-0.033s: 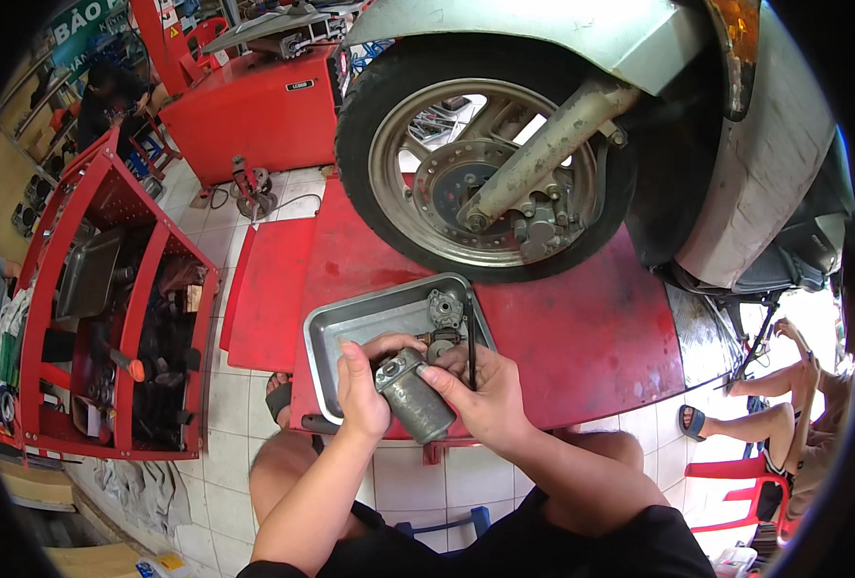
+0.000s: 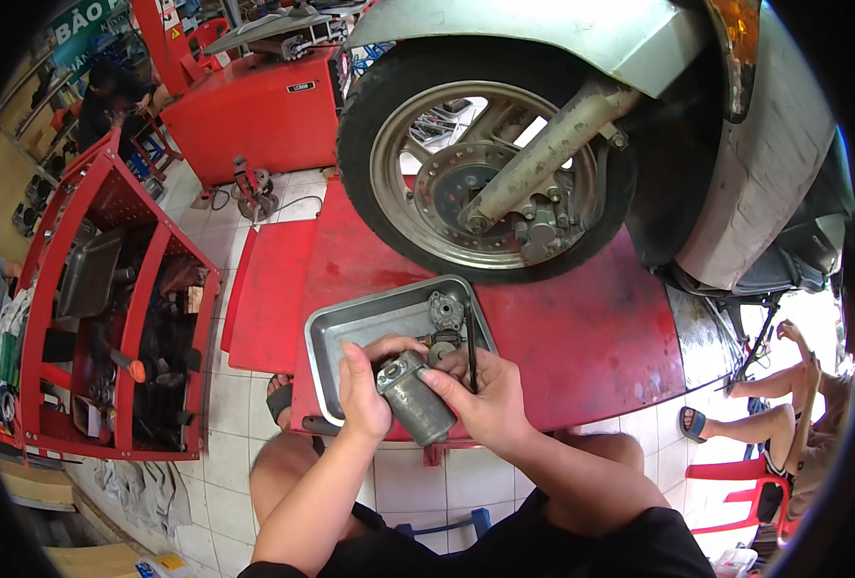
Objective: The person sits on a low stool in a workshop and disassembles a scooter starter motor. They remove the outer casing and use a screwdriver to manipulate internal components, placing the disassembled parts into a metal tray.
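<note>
Above the near edge of a metal tray (image 2: 326,332), a grey, worn cylindrical motor (image 2: 416,403) tilts between my two hands. My left hand (image 2: 365,385) is closed along its left side, fingers behind the capped upper end. My right hand (image 2: 485,390) presses its thumb on the cap's right side, fingers bent. A slim black rod (image 2: 471,337) runs upright by my right fingers; whether they grip it I cannot tell. Inside the tray lie a round cast metal piece (image 2: 446,310) and smaller parts partly hidden by my hands.
The tray rests on a red lift platform (image 2: 582,328). Beyond it stands a scooter's front wheel (image 2: 485,178) with fork and brake disc. At left is a red tool cart (image 2: 129,337); behind it, a red cabinet (image 2: 254,120). A person (image 2: 784,414) sits at right near a red chair (image 2: 736,491).
</note>
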Tool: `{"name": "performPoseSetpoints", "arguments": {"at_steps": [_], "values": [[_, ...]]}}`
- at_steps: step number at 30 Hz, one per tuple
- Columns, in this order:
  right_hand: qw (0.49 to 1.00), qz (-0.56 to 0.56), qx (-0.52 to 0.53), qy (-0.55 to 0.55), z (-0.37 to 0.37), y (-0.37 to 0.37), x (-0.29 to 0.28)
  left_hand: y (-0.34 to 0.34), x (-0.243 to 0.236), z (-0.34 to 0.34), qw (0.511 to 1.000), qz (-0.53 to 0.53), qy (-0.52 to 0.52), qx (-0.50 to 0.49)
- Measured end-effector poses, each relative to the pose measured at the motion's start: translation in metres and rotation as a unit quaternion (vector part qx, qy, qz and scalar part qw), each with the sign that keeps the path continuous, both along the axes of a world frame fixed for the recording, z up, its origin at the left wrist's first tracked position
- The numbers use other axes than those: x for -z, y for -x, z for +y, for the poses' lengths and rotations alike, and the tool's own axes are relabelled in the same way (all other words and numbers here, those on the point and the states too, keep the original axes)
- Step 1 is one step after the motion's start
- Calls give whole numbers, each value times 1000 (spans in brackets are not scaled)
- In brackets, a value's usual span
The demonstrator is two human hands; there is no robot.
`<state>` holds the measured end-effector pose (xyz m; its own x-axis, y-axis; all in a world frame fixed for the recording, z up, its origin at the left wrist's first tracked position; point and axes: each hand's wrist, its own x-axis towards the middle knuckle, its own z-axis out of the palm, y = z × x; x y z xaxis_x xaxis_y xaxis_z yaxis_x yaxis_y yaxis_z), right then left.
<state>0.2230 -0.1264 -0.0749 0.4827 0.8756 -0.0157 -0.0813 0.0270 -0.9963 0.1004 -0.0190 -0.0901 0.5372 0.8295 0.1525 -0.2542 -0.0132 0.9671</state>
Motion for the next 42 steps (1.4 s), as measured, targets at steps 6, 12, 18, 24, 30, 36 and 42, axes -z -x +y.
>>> {"name": "performPoseSetpoints", "arguments": {"at_steps": [6, 12, 18, 24, 30, 36, 42], "values": [[999, -41, 15, 20, -3, 4, -12, -1, 3, -2, 1000, -5, -20, -4], [986, -160, 21, 39, -5, -4, -6, -6, 3, -9, 996, -30, 89, -2], [972, -228, 9, 63, 4, -14, -9, -13, 7, -13, 920, -71, 386, 8], [948, -302, -14, 103, 1, -16, -17, -13, -2, -25, 819, -96, 564, 37], [973, -218, -62, 48, -6, -30, -16, -5, 16, -20, 765, -90, 637, 35], [957, -216, -181, -69, -16, -45, -13, -6, 2, -24, 756, -68, 650, 34], [930, -264, -254, -23, -16, -60, -21, -5, 13, -26, 751, -20, 655, 82]]}}
